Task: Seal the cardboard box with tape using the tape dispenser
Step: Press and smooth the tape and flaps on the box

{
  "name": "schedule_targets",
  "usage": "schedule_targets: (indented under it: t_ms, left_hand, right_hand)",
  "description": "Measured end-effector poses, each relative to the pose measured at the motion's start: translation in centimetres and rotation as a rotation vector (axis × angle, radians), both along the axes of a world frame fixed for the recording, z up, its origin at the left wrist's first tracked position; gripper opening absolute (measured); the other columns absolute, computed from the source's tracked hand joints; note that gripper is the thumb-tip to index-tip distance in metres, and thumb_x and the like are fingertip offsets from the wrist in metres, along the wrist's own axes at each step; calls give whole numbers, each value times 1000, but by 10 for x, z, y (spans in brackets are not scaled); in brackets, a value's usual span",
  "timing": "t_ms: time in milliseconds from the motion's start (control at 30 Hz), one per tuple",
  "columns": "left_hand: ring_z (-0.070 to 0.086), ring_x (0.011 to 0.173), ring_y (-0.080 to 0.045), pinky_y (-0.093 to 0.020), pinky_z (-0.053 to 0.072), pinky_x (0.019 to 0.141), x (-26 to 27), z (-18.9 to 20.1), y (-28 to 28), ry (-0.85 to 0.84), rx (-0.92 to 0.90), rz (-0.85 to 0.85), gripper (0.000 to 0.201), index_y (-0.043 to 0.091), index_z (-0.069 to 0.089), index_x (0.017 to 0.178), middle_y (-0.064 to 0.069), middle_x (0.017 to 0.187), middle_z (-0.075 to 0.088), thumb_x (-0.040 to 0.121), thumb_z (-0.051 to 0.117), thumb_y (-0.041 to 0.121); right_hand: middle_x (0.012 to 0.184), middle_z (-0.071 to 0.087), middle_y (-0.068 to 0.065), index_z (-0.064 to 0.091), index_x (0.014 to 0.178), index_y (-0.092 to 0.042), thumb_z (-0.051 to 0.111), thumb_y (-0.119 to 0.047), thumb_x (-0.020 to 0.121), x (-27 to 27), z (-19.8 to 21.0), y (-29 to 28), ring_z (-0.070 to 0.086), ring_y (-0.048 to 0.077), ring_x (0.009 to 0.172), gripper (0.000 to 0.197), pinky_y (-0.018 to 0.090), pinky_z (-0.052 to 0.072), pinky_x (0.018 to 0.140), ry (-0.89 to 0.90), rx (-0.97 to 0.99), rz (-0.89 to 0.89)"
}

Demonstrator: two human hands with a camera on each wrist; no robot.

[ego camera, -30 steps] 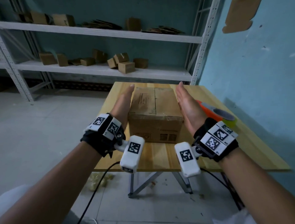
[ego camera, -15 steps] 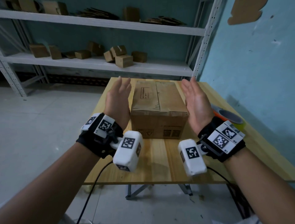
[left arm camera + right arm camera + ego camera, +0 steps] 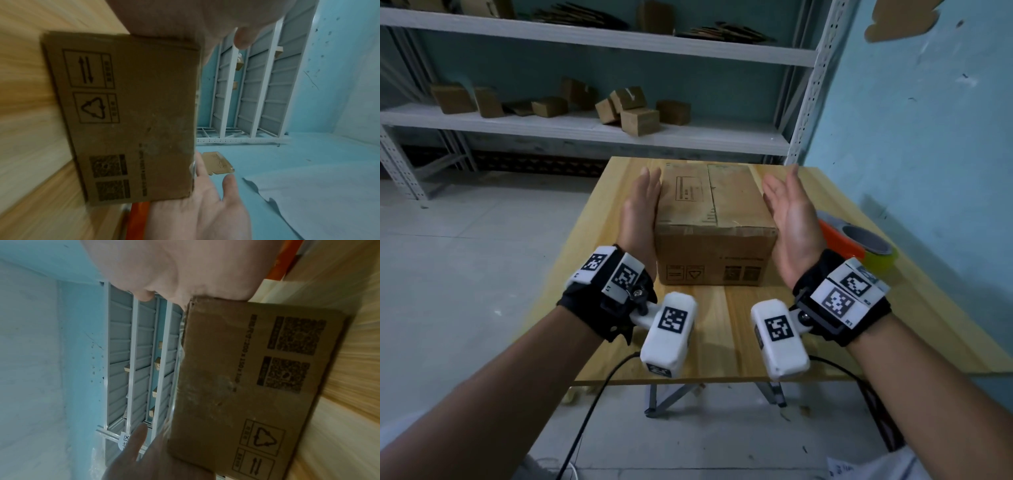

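Table (image 3: 726, 329), box (image 3: 714, 219) between flat hands

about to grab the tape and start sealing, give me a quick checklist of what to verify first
1. Box flat on the table: ok, it sits squarely on the wood.
2. Top flaps closed: ok, they lie flat and meet along a centre seam.
3. Seam already taped: cannot tell; nothing clearly shows on top.
4. Left hand steadying the box: ok, open palm is against the left side.
5. Right hand free: ok, it is open, holds nothing and sits just off the right side.
6. Tape dispenser within reach: ok, the orange tool lies on the table just right of the right hand; whether a tape end is ready, cannot tell.
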State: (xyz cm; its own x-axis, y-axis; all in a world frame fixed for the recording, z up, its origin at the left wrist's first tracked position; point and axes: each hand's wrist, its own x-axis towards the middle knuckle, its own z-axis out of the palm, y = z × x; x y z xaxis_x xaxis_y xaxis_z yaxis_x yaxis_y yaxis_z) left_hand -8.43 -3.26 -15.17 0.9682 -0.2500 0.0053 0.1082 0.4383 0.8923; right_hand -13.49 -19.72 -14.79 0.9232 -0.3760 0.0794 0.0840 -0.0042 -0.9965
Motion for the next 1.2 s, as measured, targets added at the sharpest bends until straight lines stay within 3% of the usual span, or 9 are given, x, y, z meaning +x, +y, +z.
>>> schedule_targets:
  t_ms: [167,333,467,533,667,800,1000,1067,1200]
  left_hand:
    - [43,127,-12,-21,40,74,-1,-2,-7,-31,43,3,54,26,31,148,3,152,33,100,24,48]
    - [37,136,-16,-34,33,104,5,-2,-10,-52,53,33,55,26,32,148,0,153,33,99,24,51]
    - [40,134,-14,-29,38,96,8,-5,-11,-72,20,39,55,24,32,147,4,151,35,99,27,50]
    - [45,128,-11,-28,41,92,10,-5,-7,-49,-19,26,60,23,35,146,8,145,41,95,33,54]
    - [35,138,-16,-33,35,102,17,-7,4,-25,-106,33,71,23,37,145,0,149,41,87,36,63]
    - [22,144,-15,-37,17,118,14,-9,11,-1,-145,-22,59,23,32,148,-3,154,30,97,26,52]
    - [42,132,-10,-36,30,112,8,-11,7,-93,-36,-17,55,19,38,143,0,147,44,96,31,47]
    - [54,120,-8,-37,37,105,9,-10,7,-165,96,-34,52,20,48,134,3,131,59,91,46,50]
    - [57,114,-14,-31,44,91,8,-17,8,-304,342,-124,79,28,38,141,3,130,56,70,71,36]
  right_hand:
    - [162,23,-6,24,155,-22,9,-61,99,7,-3,2,22,9,147,70,33,12,109,-4,4,-36]
    - [160,30,-3,29,153,-18,17,-54,102,16,-7,-1,27,10,146,64,27,21,112,-31,37,-74]
    - [158,31,-11,27,154,-24,13,-57,101,13,-8,2,43,-11,110,64,9,29,77,-36,15,-8]
    - [158,31,-11,27,154,-25,14,-58,101,11,-7,2,44,-16,100,64,11,28,71,-34,3,13]
    - [160,27,-5,25,155,-20,18,-57,101,6,-1,-5,34,2,134,66,18,33,90,-72,81,28]
    - [163,21,-2,24,155,-20,20,-58,100,2,-4,-12,20,13,148,67,41,13,118,-76,89,-31]
    - [162,22,0,23,155,-18,22,-58,100,-1,-5,-18,23,16,147,68,42,12,119,-61,57,-45]
    - [160,27,0,27,154,-21,39,-55,97,-1,-6,-18,29,16,145,68,40,20,118,-54,47,-24]
    - [142,48,-10,32,150,-26,68,-38,82,2,-11,-14,46,6,128,77,38,33,111,-11,-86,67]
